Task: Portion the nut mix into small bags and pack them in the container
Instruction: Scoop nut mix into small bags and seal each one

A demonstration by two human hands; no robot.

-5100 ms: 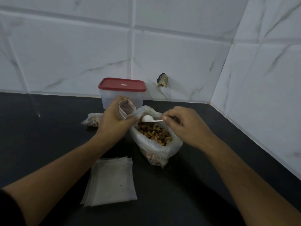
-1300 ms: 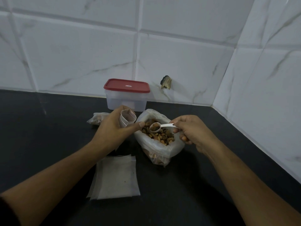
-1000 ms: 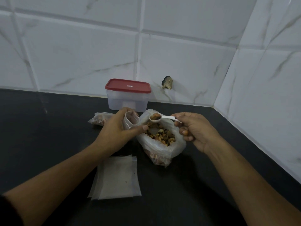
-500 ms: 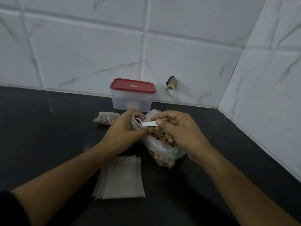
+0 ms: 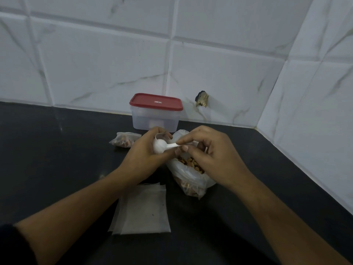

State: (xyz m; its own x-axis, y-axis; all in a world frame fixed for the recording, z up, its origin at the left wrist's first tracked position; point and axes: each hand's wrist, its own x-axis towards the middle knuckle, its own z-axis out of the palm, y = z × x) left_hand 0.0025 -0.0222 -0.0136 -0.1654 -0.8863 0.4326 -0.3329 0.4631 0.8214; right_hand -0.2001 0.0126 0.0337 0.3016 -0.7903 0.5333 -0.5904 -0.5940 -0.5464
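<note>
1. Head view: black counter [image 5: 57, 159] runs to a white tiled wall [image 5: 107, 64] on the far and right sides.
2. Stack of empty small bags [image 5: 143, 211] lies flat at near centre, between the two forearms.
3. Container [image 5: 155, 119], clear with its red lid [image 5: 155, 102] on, stands at far centre by the wall.
4. Bag of nut mix [image 5: 191, 180] sits open right of centre, partly under the right hand [image 5: 212, 155]; nuts show in its mouth.
5. Right hand: thumb and forefinger pinch the handle of a white scoop [image 5: 160, 147]; the other fingers are curled.
6. Left hand [image 5: 141, 159]: curled round a small bag [image 5: 161, 135], mouth up, just left of the bag of nut mix.
7. Scoop bowl is tipped at that mouth, against the left hand's fingers; contents hidden.
8. Filled small bag [image 5: 124, 141] lies just left of the left hand, near the container.
</note>
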